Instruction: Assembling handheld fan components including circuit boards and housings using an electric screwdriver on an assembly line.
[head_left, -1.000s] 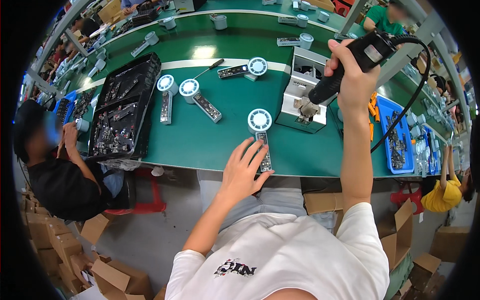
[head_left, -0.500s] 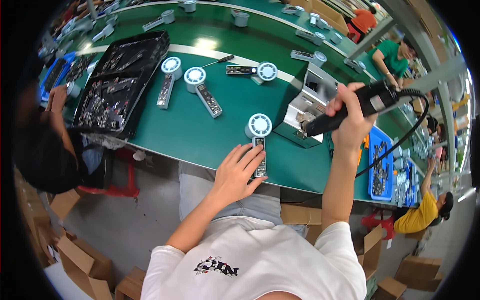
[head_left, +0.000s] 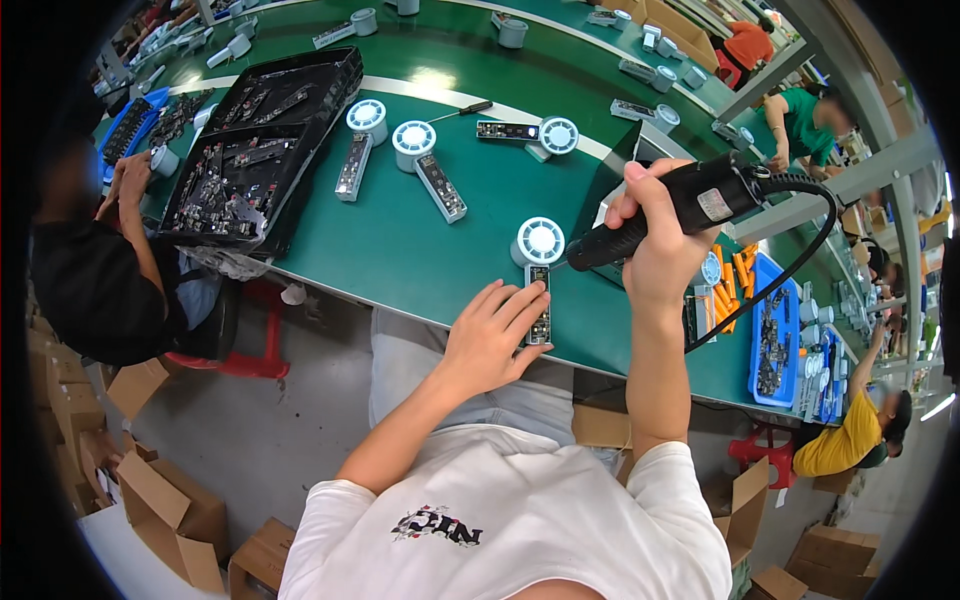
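A light grey device (head_left: 540,242) with a round, vented white head lies before me on the green table. Its opened handle shows a circuit board (head_left: 539,318). Across that handle rests my left hand (head_left: 495,328), fingers extended over the board and thumb near the lower end, holding it against the table. My right hand (head_left: 660,235) is wrapped round a black corded electric screwdriver (head_left: 690,205), tilted so its tip points down-left. The thin tip comes close to the joint of head and handle; whether it touches a screw is too small to tell.
Behind the screwdriver stands a black and silver box (head_left: 612,195). Several similar devices and a hand screwdriver (head_left: 462,111) lie farther off. A black tray (head_left: 280,165) of circuit boards stands left, a blue bin (head_left: 775,335) right. The screwdriver's cord (head_left: 800,275) loops right. Co-workers sit on both sides.
My right hand has brought the screwdriver from the silver box leftward to the device's upper handle. My left hand stays on the handle. The whole view has shifted slightly.
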